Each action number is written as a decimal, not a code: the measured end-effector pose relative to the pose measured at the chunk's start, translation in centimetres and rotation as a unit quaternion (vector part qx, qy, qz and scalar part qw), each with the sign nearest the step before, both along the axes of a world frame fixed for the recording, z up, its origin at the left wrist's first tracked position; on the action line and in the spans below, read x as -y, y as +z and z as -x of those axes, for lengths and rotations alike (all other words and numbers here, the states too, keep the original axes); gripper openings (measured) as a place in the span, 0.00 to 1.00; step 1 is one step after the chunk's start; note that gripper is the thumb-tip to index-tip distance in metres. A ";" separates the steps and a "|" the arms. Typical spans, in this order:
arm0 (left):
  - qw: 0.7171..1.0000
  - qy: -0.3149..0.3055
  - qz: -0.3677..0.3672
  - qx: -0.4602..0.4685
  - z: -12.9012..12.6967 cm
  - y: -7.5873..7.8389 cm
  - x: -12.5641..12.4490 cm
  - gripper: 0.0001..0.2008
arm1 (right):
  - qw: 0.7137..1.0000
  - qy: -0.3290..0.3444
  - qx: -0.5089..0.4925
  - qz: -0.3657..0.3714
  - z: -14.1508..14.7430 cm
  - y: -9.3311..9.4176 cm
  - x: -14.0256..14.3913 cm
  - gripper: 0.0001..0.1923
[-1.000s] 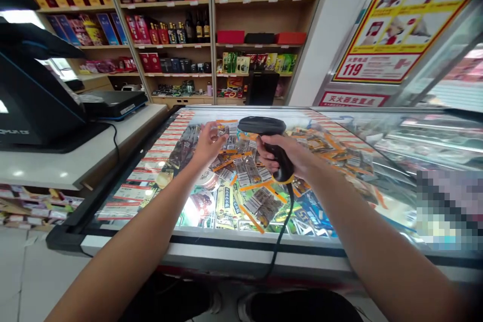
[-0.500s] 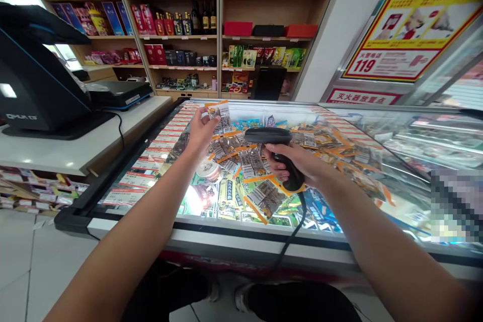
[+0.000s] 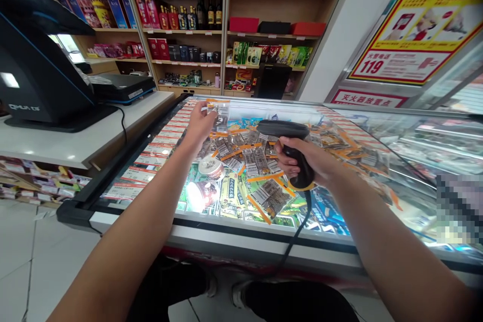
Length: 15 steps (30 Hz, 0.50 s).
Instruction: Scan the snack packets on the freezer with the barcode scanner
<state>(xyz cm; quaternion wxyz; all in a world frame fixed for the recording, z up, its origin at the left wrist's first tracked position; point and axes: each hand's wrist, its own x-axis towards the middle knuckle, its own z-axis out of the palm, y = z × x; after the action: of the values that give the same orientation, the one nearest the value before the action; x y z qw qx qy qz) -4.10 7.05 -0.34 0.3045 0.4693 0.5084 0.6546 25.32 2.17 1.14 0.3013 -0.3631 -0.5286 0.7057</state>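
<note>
Holding a small clear packet (image 3: 217,110) up above the glass, our left hand (image 3: 199,125) pinches it at its near edge between thumb and fingertips, so that grip is pressed together on the packet. The packet has an orange strip along its top and hangs in the air over the far left part of the display surface (image 3: 226,241), clear of the heap below. Our right hand (image 3: 307,161) is wrapped tight around the handle of a black barcode scanner (image 3: 290,146); its grip is closed on that handle, with the scanner's broad head turned toward the lifted packet and just to the right of it. A black cable (image 3: 298,231) drops from the base of the handle, runs over the near edge of the surface and goes out of sight below.

Under both hands lies a spread of similar packets (image 3: 249,161) with orange strips, resting on the glass top, and beneath the glass we see lit goods, among them a round tin (image 3: 209,167). A row of price labels (image 3: 151,158) runs along the left rim of the case. To the left, on a white counter, stands a black till screen (image 3: 37,75) with a flat black device (image 3: 121,88) behind it. Shelves of boxes and bottles (image 3: 181,15) fill the back wall, and a yellow and red poster (image 3: 418,25) hangs at the right.
</note>
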 end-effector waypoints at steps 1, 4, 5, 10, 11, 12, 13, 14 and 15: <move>0.996 0.041 0.031 -0.078 1.1 0.2 0.0 0.12 | 1.000 -0.002 -0.005 -0.003 -0.1 -0.1 -0.1 0.17; 0.914 0.164 0.159 -0.335 4.5 0.6 0.4 0.18 | 1.000 -0.002 -0.008 -0.011 -0.2 -0.4 -0.3 0.15; 0.879 0.167 0.220 -0.389 5.2 0.5 0.6 0.20 | 1.000 0.001 -0.006 -0.011 -0.2 -0.4 -0.4 0.15; 0.766 0.147 0.279 -0.561 4.7 -0.5 1.4 0.31 | 1.000 0.005 0.017 -0.016 0.1 -0.7 -0.2 0.15; 0.765 0.109 0.243 -0.586 4.0 -0.7 1.5 0.31 | 1.000 0.003 0.020 -0.015 0.2 -0.7 -0.2 0.15; 0.768 0.052 0.212 -0.603 3.3 -0.8 1.5 0.30 | 1.000 0.002 0.022 -0.013 0.2 -0.7 -0.2 0.15; 0.770 -0.010 0.192 -0.609 2.7 -0.8 1.6 0.30 | 1.000 0.003 0.023 -0.011 0.2 -0.7 -0.2 0.15; 0.771 -0.061 0.186 -0.606 2.1 -0.8 1.7 0.30 | 1.000 0.004 0.025 -0.009 0.3 -0.7 -0.2 0.15; 0.771 -0.092 0.185 -0.602 1.7 -0.8 1.8 0.30 | 1.000 0.005 0.027 -0.008 0.3 -0.7 -0.2 0.15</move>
<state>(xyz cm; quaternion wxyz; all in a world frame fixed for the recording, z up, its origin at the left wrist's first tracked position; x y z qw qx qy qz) -5.79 5.26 -1.11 0.0758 0.7461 0.6539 0.1005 25.00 2.34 0.41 0.2860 -0.3771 -0.5439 0.6929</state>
